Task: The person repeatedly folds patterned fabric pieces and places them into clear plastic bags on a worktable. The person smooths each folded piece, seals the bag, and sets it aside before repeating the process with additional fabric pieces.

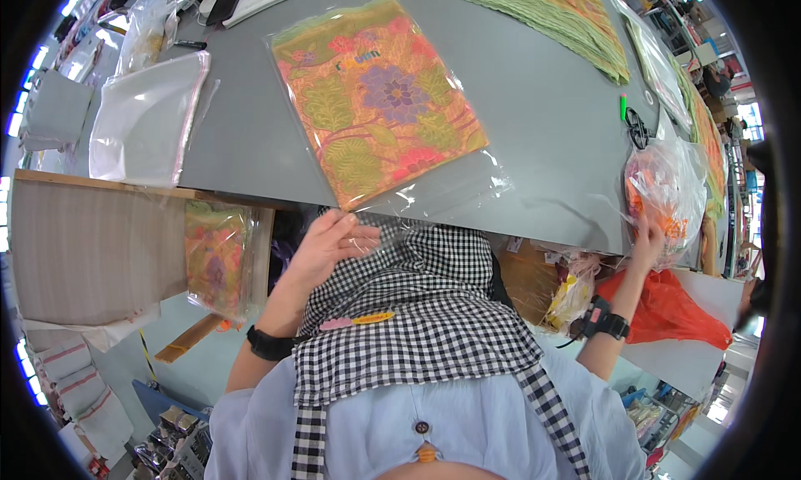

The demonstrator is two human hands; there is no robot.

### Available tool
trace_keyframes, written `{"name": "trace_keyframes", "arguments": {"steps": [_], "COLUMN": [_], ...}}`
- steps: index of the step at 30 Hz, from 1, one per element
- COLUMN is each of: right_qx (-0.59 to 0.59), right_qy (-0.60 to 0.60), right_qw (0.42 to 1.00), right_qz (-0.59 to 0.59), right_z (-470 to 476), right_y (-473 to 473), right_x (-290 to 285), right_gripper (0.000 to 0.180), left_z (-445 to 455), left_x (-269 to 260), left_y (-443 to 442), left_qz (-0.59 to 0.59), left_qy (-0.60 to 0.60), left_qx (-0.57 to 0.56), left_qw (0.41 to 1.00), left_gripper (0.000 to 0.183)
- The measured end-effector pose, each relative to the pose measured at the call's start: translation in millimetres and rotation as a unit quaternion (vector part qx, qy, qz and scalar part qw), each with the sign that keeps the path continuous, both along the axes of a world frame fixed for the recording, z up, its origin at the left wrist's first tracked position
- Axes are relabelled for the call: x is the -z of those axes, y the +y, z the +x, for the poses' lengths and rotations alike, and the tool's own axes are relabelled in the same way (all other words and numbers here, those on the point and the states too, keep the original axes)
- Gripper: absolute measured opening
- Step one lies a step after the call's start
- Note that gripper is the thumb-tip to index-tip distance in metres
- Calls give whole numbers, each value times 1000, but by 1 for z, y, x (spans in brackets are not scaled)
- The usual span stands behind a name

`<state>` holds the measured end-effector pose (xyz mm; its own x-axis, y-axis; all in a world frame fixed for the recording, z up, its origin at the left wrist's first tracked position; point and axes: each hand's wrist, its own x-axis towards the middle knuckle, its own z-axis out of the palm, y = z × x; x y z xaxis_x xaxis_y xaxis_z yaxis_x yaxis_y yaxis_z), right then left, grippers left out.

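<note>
A folded floral cloth [350, 117], orange with green leaves and a purple flower, lies inside a clear plastic sleeve [450, 183] on the grey table. My left hand [335, 239] pinches the sleeve's near left corner between thumb and fingers, just at the table edge. The sleeve's near end is transparent and hangs slightly over that edge. Far to the right, my right hand [649, 245] is at a thin plastic bag [669, 180] with orange and red contents. Its fingertips touch the bag, and whether they grip anything cannot be made out.
A stack of clear sleeves [147, 123] lies on the table's left. Black scissors [637, 130] and a green marker [623, 106] are near the plastic bag. Green-edged cloth [551, 23] covers the far right. Below, packed cloth [216, 255] stands left, and a red bag [669, 308] hangs right.
</note>
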<state>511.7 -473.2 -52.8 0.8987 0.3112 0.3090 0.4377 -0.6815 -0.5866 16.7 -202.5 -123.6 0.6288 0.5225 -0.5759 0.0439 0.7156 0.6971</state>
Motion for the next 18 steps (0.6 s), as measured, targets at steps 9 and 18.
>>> {"name": "trace_keyframes", "arguments": {"steps": [9, 18], "right_qx": [-460, -659], "right_qy": [-158, 55], "right_qw": [873, 742], "right_qz": [-41, -107], "right_z": [-103, -137], "right_y": [115, 182], "right_x": [14, 43], "right_gripper": [35, 34], "left_z": [-30, -22], "left_x": [-14, -21], "left_y": [4, 3], "left_qz": [746, 584], "left_qy": [340, 210], "left_qx": [110, 24], "left_qw": [561, 784], "left_gripper": [54, 17]}}
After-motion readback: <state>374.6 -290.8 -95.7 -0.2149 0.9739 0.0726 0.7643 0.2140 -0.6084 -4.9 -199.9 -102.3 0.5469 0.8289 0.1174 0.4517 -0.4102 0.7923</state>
